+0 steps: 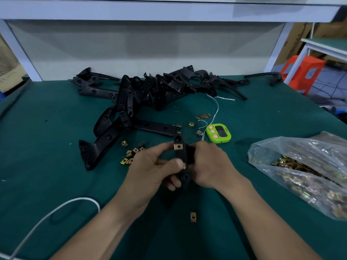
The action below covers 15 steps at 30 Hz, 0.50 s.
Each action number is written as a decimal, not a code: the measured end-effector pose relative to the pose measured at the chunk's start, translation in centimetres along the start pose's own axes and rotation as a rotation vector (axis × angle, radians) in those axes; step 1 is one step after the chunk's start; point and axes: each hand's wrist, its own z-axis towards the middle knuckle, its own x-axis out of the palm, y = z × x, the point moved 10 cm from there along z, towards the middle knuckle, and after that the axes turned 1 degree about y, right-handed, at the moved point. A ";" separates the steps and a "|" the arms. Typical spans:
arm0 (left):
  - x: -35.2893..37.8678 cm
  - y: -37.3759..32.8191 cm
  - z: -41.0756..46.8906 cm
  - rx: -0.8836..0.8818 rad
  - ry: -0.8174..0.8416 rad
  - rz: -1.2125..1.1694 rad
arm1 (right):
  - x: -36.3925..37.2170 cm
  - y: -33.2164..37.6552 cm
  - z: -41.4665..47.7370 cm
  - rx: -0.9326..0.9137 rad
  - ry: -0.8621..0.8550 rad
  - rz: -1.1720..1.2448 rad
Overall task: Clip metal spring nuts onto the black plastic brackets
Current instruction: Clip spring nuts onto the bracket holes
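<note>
Nut (184, 166), apparently, mostly hidden behind left hand (150, 171); bag (272, 147) cropped right.

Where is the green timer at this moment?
Head view: the green timer lies on the table right of centre, just beyond the right hand holding the black bracket, left of the plastic bag of spring nuts.

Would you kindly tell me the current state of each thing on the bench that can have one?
held bracket: upright, gripped by both hands.
clipped spring nut: seated near the bracket's top.
left hand: grips the bracket, thumb on a second nut.
right hand: grips the bracket.
plastic bag: lying on its side, holding nuts.
timer: display too dark to read.
bracket pile: loose heap.
</note>
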 end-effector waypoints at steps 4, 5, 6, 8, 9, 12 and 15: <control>0.1 0.9 0.3 -0.134 0.005 -0.217 | 0.0 -0.4 0.6 0.017 0.045 0.227; 0.2 0.9 0.3 -0.134 0.034 -0.226 | -0.1 -0.5 0.6 0.015 0.044 0.243; 0.3 0.9 0.4 -0.112 0.059 -0.208 | -0.2 -0.5 0.6 0.009 0.043 0.250; 0.3 0.9 0.4 -0.063 0.063 -0.151 | -0.1 -0.4 0.4 0.009 0.045 0.248; 0.2 0.8 0.4 -0.045 0.043 -0.124 | -0.1 -0.4 0.3 0.017 0.044 0.233; -0.4 0.2 0.5 0.039 -0.050 0.015 | -0.4 -0.6 0.0 0.042 0.007 0.163; -1.4 -1.6 0.3 0.120 -0.221 0.228 | -1.8 -0.5 -0.2 0.082 -0.054 0.054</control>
